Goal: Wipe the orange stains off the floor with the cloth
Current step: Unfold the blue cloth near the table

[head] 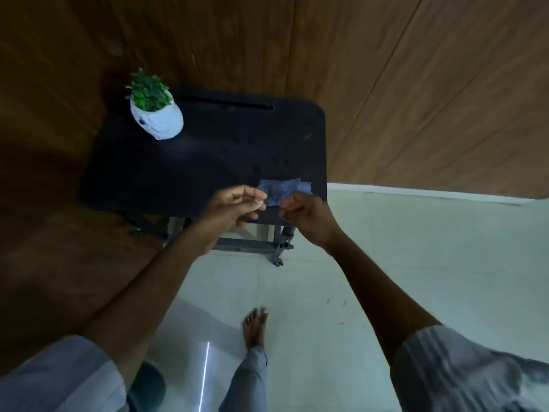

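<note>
Early stage: the cloth (pixel 285 189) lies on the dark surface (pixel 208 162), both hands, left hand (pixel 237 206) and right hand (pixel 306 217), reaching it with fingers curled, grip unclear, while orange stains (pixel 341 310) remain unwiped on the floor (pixel 416 263).

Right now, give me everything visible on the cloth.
The cloth is a small blue-grey rag, soft and crumpled, with uneven edges. It lies flat near the front right corner of the black table, not yet on the floor. The left hand and right hand sit at its near edge, fingers curled; whether either is pinching it cannot be told. The hands cover its near edge. No stains show on it in this dim, blurred view.
</note>
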